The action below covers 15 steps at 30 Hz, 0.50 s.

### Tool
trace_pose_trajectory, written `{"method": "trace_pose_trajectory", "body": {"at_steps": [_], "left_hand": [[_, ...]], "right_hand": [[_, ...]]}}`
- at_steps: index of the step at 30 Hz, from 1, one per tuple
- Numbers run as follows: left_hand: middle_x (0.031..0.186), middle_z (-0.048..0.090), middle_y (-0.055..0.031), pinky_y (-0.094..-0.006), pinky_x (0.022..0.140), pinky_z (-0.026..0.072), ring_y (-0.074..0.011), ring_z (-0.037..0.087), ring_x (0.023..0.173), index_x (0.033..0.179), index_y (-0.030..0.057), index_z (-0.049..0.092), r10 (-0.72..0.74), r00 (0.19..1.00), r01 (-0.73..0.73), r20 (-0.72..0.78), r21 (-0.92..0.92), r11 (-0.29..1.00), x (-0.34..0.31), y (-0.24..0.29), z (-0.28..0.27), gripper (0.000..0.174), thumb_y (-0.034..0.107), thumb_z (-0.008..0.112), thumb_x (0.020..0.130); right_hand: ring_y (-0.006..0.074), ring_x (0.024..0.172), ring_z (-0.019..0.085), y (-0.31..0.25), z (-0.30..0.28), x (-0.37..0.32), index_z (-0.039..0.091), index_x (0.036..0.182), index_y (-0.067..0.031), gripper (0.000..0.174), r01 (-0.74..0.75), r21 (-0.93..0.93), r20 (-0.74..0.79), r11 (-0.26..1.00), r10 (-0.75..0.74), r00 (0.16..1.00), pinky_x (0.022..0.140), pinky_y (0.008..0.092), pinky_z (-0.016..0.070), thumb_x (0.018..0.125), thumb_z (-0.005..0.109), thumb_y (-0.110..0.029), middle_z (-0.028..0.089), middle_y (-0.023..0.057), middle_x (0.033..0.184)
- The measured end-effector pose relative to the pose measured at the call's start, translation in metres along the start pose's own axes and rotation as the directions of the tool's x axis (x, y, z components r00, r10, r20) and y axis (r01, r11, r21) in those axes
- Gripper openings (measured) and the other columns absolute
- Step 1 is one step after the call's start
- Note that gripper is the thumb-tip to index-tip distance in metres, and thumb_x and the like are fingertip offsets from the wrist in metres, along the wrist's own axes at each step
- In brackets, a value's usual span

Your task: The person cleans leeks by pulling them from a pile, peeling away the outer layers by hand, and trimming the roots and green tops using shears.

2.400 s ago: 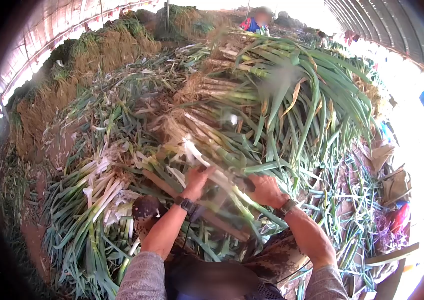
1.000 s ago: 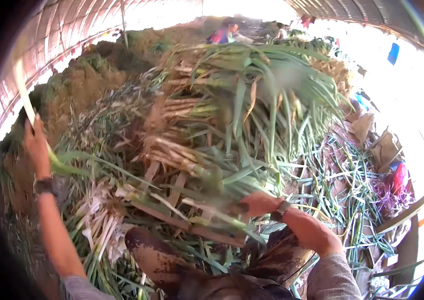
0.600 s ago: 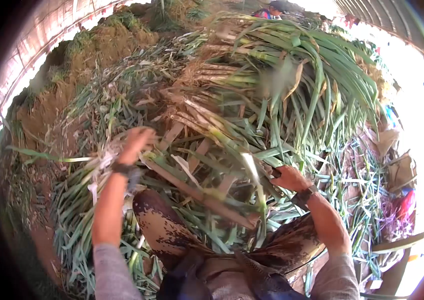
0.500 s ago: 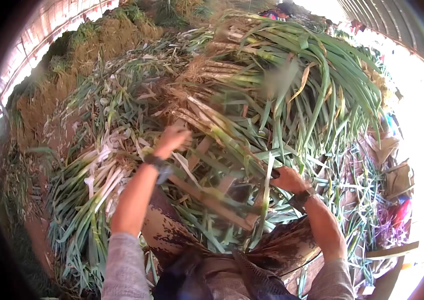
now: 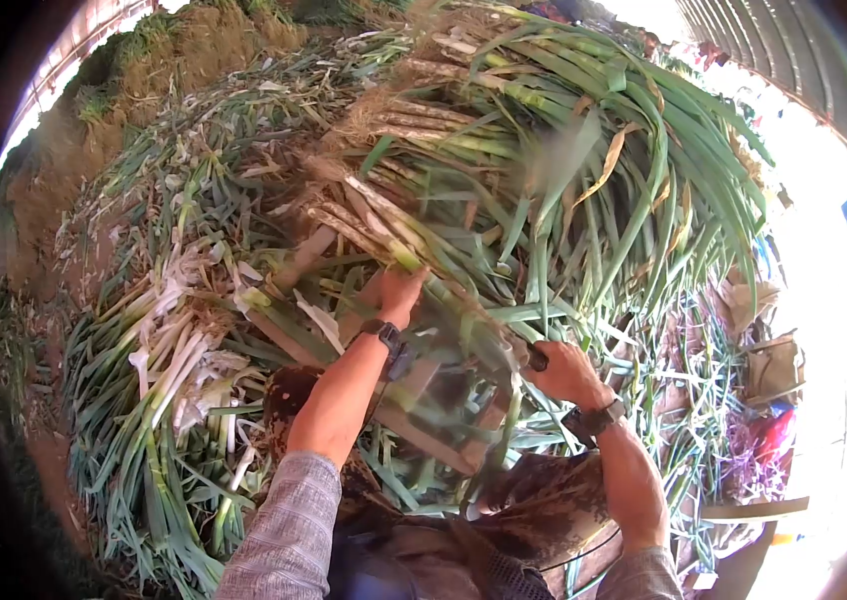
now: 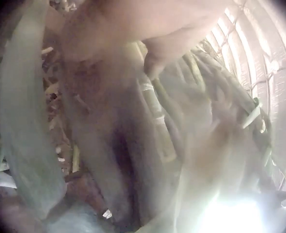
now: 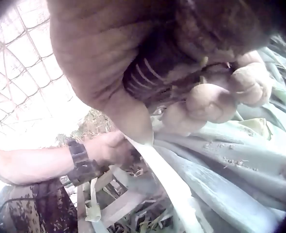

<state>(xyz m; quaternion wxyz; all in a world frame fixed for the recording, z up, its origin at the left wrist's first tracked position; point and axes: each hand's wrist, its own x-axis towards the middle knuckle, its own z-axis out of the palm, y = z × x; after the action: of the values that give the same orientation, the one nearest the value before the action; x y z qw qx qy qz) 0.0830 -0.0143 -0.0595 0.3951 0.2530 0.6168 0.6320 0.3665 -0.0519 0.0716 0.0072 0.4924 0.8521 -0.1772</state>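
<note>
Long green onions with brown roots lie in a big heap [image 5: 544, 150] before me. At its near edge my left hand [image 5: 401, 295] grips a green onion stalk [image 5: 404, 255]; in the left wrist view the fingers bend over the pale, jointed stalk [image 6: 157, 116]. My right hand [image 5: 569, 375] is lower and to the right. Its fingers curl round a dark handle [image 7: 152, 73] with pale stripes, mostly hidden in the palm. A white strip of leaf [image 7: 167, 179] hangs beside the right thumb. Peeled white green onions [image 5: 184, 350] lie in a pile on the left.
Wooden slats [image 5: 434, 435] stand between the hands, in front of my knees [image 5: 549, 505]. Loose leaves and peelings [image 5: 204, 180] cover the ground. Purple strings [image 5: 749, 440] lie at the right, near a board [image 5: 754, 510]. A ribbed roof [image 5: 794, 60] curves overhead.
My left hand carried a peeled green onion far left, let it go over the left pile, then returned and took hold of another stalk. The right hand kept its handle and shifted only slightly.
</note>
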Motion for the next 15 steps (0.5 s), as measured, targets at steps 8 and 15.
{"method": "trace_pose_trajectory", "body": {"at_steps": [8, 15], "left_hand": [[0.089, 0.065, -0.0022, -0.0292, 0.058, 0.0474, -0.0129, 0.059, 0.069, 0.114, 0.0073, 0.061, -0.135, 0.904, 0.157, 0.406, -0.022, 0.987, -0.09, -0.045, 0.024, 0.032, 0.021, 0.07, 0.087], [0.075, 0.058, 0.0018, -0.0234, 0.037, 0.0377, -0.008, 0.05, 0.049, 0.11, 0.0124, 0.057, -0.246, 0.829, 0.328, 0.502, -0.08, 0.941, -0.116, -0.043, 0.016, 0.022, 0.022, 0.066, 0.092]], "right_hand": [[0.0348, 0.076, 0.066, 0.024, -0.002, -0.021, 0.068, 0.093, -0.0047, 0.03, -0.012, -0.023, 0.063, 1.0, 0.013, 0.998, 0.072, 0.0449, 0.0519, 0.079, 0.065, -0.031, 0.068, 0.0165, 0.081], [0.0355, 0.073, 0.065, 0.043, 0.011, -0.047, 0.067, 0.09, -0.0062, 0.032, 0.014, -0.097, 0.148, 0.995, 0.001, 0.989, 0.068, 0.0454, 0.05, 0.079, 0.064, -0.037, 0.066, 0.0171, 0.077]]}}
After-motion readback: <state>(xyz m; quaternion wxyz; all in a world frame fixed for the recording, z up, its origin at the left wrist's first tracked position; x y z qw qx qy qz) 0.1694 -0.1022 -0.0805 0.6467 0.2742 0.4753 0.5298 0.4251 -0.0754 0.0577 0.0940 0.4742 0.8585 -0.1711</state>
